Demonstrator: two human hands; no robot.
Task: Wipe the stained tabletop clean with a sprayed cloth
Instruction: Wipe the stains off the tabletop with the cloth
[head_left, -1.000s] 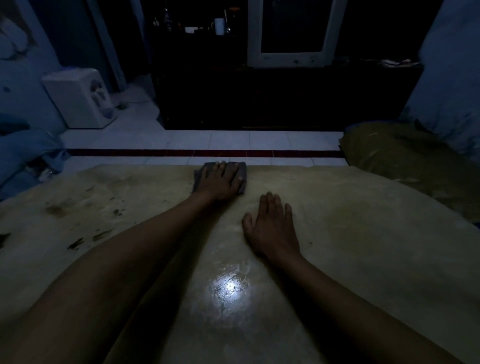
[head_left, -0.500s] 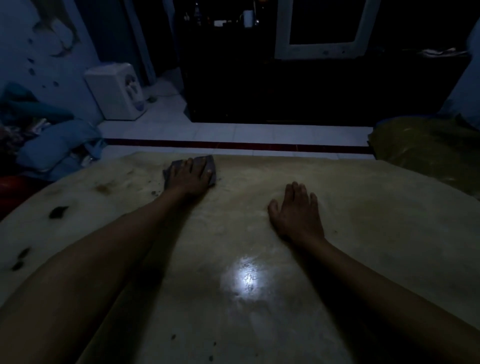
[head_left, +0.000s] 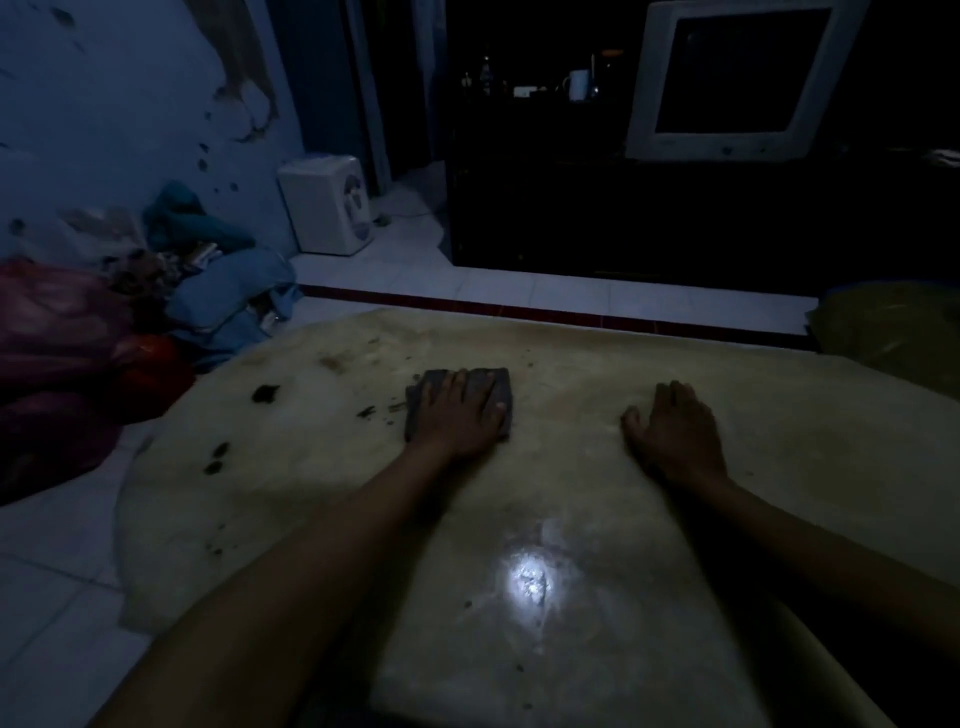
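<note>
A pale yellowish tabletop (head_left: 571, 499) fills the lower view, with a bright light glare near me. Dark stains (head_left: 265, 393) dot its left part, several of them close to the left edge. My left hand (head_left: 462, 410) lies flat, fingers spread, pressing a grey cloth (head_left: 501, 387) onto the table just right of small dark smears (head_left: 382, 410). Most of the cloth is hidden under the hand. My right hand (head_left: 675, 436) rests flat and empty on the bare table to the right, fingers together.
The room is dim. Bundled clothes and bags (head_left: 130, 322) lie on the white tiled floor left of the table. A white box appliance (head_left: 330, 205) stands by the wall. A dark cabinet carries an old monitor (head_left: 737, 78). An olive cushion (head_left: 893, 332) sits at far right.
My left hand has slid the cloth leftwards and back toward me from the far edge, nearer the dark stains. The view has turned left. My right hand stays flat on the table.
</note>
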